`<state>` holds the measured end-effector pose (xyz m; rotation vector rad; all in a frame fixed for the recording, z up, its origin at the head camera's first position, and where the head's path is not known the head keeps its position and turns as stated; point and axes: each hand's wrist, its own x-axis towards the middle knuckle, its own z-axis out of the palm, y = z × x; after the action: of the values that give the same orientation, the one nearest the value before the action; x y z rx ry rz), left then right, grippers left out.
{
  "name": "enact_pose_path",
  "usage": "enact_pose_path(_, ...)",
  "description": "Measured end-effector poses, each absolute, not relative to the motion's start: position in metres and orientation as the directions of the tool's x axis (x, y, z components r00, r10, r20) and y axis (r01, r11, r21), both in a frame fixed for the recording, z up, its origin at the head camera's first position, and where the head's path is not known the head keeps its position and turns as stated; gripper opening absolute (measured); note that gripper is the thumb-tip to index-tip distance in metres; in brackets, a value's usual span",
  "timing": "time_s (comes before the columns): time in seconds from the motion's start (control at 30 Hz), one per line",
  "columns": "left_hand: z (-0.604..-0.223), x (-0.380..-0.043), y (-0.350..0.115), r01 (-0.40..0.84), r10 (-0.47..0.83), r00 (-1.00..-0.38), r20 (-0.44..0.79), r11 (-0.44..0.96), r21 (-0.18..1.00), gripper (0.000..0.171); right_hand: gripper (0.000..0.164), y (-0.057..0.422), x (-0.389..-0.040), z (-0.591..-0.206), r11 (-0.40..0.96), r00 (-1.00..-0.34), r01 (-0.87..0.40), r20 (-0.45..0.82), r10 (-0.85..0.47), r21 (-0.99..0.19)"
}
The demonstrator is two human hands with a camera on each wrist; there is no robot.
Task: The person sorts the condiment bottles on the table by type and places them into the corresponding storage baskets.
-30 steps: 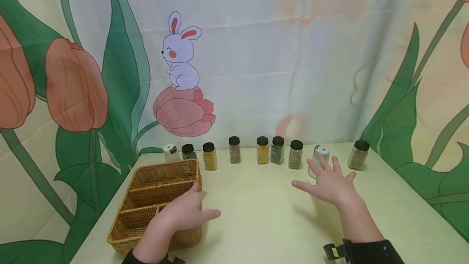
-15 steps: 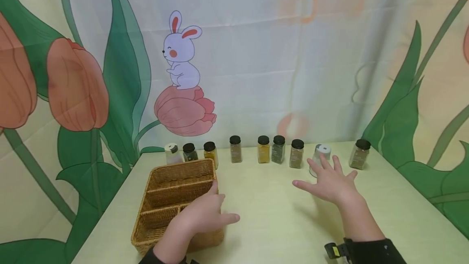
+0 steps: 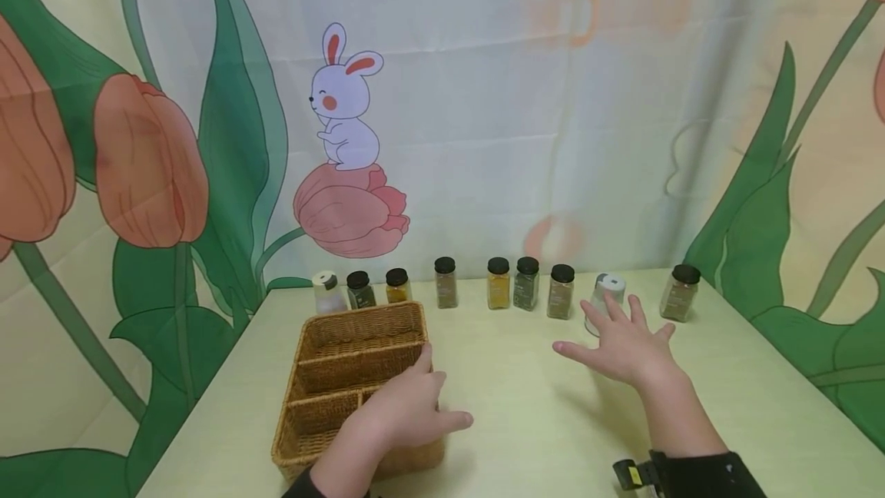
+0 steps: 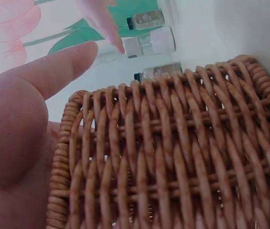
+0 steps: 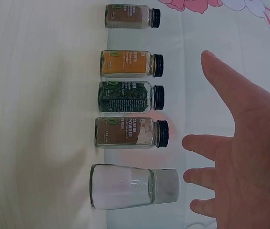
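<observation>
My left hand (image 3: 408, 410) lies over the right rim of a brown wicker basket (image 3: 293, 398) divided into compartments. Its index finger runs straight along the rim and the thumb sticks out to the right, off the wicker; the remaining fingers are mostly hidden. In the left wrist view the woven wall (image 4: 168, 152) fills most of the picture. My right hand (image 3: 632, 348) is spread above the table, holding nothing. It overlaps a white-capped glass shaker (image 3: 598, 306) in the head view. A cumin powder jar (image 5: 127, 132) stands beside that shaker.
Along the table's back stand a turmeric jar (image 3: 498, 287), a green herb jar (image 3: 525, 287) and brown spice jars (image 3: 445, 283) (image 3: 680, 294). Behind the basket are another white-capped shaker (image 3: 328, 294), a dark green jar (image 3: 361, 292) and a yellow one (image 3: 397, 287). A printed curtain (image 3: 470, 121) hangs behind.
The basket has slid to the right along the table with my left hand on it, partly covering the yellow jar behind. My right hand has stayed in place.
</observation>
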<state>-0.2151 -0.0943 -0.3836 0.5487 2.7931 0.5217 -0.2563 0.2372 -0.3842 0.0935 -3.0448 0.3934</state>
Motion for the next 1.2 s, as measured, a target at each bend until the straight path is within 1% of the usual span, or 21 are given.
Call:
enact_pose_path(0.27, -0.376, -0.207, -0.099, 0.347, 0.442, -0.879, -0.177, 0.849, 0.399, 0.081, 0.110, 0.240, -0.255, -0.386, 0.965, -0.996, -0.061, 0.072, -0.044, -0.255)
enact_pose_path(0.4, -0.367, -0.202, -0.110, 0.397, 0.484, -0.865, -0.131, 0.821, 0.410, 0.077, 0.111, 0.239, -0.255, -0.385, 0.964, -0.996, -0.065, 0.077, -0.046, -0.259)
enact_pose_path(0.53, -0.355, -0.198, -0.124, 0.415, 0.489, -0.870, -0.068, 0.800, 0.433, 0.078, 0.111, 0.238, -0.256, -0.383, 0.964, -0.996, -0.069, 0.081, -0.049, -0.258)
enact_pose_path(0.7, -0.343, -0.194, -0.142, 0.405, 0.438, -0.899, 0.024, 0.807, 0.430, 0.077, 0.110, 0.238, -0.256, -0.383, 0.964, -0.995, -0.067, 0.083, -0.047, -0.256)
enact_pose_path(0.83, -0.342, -0.197, -0.154, 0.364, 0.368, -0.926, 0.078, 0.823, 0.435, 0.079, 0.110, 0.239, -0.256, -0.382, 0.964, -0.996, -0.065, 0.082, -0.045, -0.259)
enact_pose_path(0.93, -0.346, -0.204, -0.163, 0.315, 0.312, -0.947, 0.080, 0.845, 0.432, 0.083, 0.110, 0.240, -0.256, -0.382, 0.964, -0.996, -0.063, 0.079, -0.044, -0.260)
enact_pose_path(1.03, -0.351, -0.210, -0.175, 0.273, 0.263, -0.962, 0.079, 0.879, 0.392, 0.085, 0.111, 0.241, -0.256, -0.382, 0.964, -0.996, -0.060, 0.076, -0.042, -0.258)
enact_pose_path(1.2, -0.353, -0.219, -0.198, 0.241, 0.228, -0.970, 0.079, 0.903, 0.357, 0.089, 0.112, 0.242, -0.256, -0.382, 0.966, -0.997, -0.051, 0.067, -0.035, -0.252)
